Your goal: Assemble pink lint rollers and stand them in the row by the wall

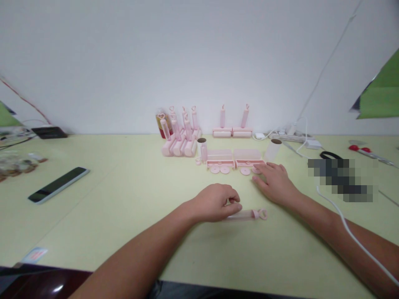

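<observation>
My left hand is low over the table with loosely curled fingers, the thumb apart from them. Below its thumb lies a clear pink lint roller handle with a loop at its right end; the hand hides its left end. My right hand reaches forward, fingers stretched out and thumb apart. Its fingertips touch or cover part of a pink disc. Beside it lies another disc, with a pair of pink discs further left. Behind them stand two open pink lint roller cases with clear lids.
White paper rolls flank the cases. Assembled lint rollers stand at the back left, two more by the wall. A phone lies left; a white cable crosses my right forearm. A power strip is at the back right.
</observation>
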Tool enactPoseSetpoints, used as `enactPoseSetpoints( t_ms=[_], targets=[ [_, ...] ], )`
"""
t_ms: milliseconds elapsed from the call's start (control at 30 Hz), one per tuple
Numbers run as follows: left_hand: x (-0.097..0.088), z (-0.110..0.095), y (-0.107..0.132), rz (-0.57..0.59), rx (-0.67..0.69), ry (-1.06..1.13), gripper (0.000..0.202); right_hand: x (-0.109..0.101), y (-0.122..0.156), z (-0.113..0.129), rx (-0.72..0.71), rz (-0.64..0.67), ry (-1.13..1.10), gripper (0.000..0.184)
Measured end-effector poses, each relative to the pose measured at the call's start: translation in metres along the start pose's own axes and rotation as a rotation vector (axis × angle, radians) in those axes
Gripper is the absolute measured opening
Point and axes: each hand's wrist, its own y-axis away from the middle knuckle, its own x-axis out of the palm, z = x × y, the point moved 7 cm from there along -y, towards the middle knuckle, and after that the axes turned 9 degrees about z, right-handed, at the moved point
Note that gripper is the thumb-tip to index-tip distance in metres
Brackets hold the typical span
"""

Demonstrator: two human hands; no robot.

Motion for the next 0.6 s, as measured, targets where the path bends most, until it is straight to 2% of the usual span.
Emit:
enactPoseSetpoints(
  t_ms=[100,167,233,367,433,600],
  targets=[
    [0.004,-0.003,0.000,0.073,0.007,-0.037,0.041,-0.013,0.004,0.008,-0.094,-0.113,-0.079,0.040],
    [0.008,-0.006,0.000,0.117,0.015,-0.066,0.048,-0.020,0.009,0.020,-0.204,-0.102,-0.172,0.037],
    [0.012,-0.009,0.000,0.156,0.027,-0.093,0.040,-0.023,0.016,0.036,-0.320,0.001,-0.272,0.035],
    [0.010,-0.006,0.001,0.150,0.011,-0.140,0.020,-0.022,0.031,0.071,-0.493,0.334,-0.397,0.027],
    [0.003,-0.001,0.002,0.098,-0.009,-0.146,0.022,-0.022,0.035,0.078,-0.499,0.436,-0.416,0.024],
    [-0.008,0.005,0.003,0.008,-0.068,-0.213,0.024,-0.012,0.031,0.070,-0.276,0.513,-0.530,0.029]
  ],
)
